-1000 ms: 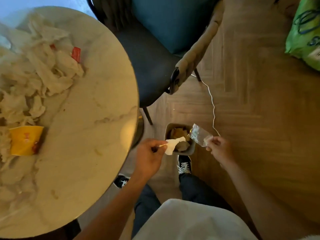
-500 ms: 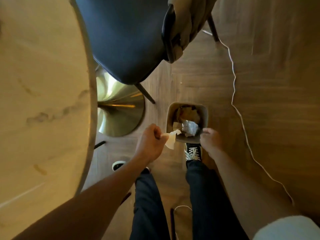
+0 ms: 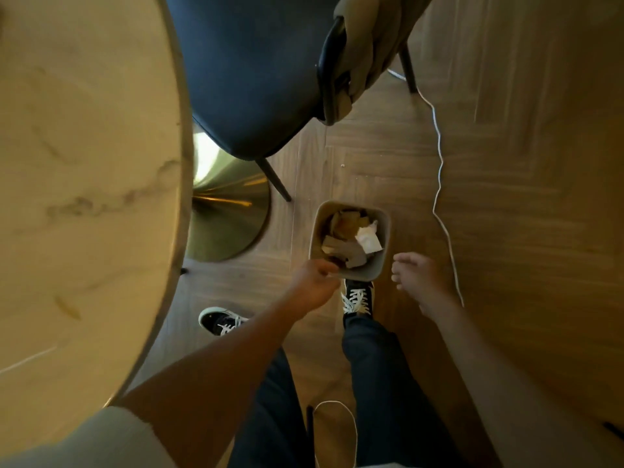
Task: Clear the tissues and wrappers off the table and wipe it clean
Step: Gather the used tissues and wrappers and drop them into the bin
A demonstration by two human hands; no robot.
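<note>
A small tan bin (image 3: 381, 270) stands on the wooden floor (image 3: 526, 184) just ahead of the person's feet, holding crumpled tissues and wrappers (image 3: 351, 238), with a white tissue (image 3: 368, 238) lying toward its 3 o'clock side. The left hand (image 3: 312, 287) sits at the bin's 7 o'clock corner, knuckles up and fingers curled inward at the rim; whether it grips anything cannot be told, since the fingertips are hidden. The right hand (image 3: 420, 276) hovers just beside the bin at its 4 o'clock, fingers spread apart and relaxed, holding nothing and not touching the rim. The round marble table (image 3: 84, 163) fills the view from 7 to 11 o'clock, and the part of its top in view shows only pale stone with grey veins above a brass pedestal base (image 3: 229, 211). A dark chair (image 3: 250, 72) stands at 12 o'clock with a beige cloth (image 3: 368, 45) draped over its armrest. A thin white cable (image 3: 439, 184) snakes across the floor from 1 o'clock down past the right hand. Two dark sneakers with white laces (image 3: 358, 297) rest on the floor below the bin.
</note>
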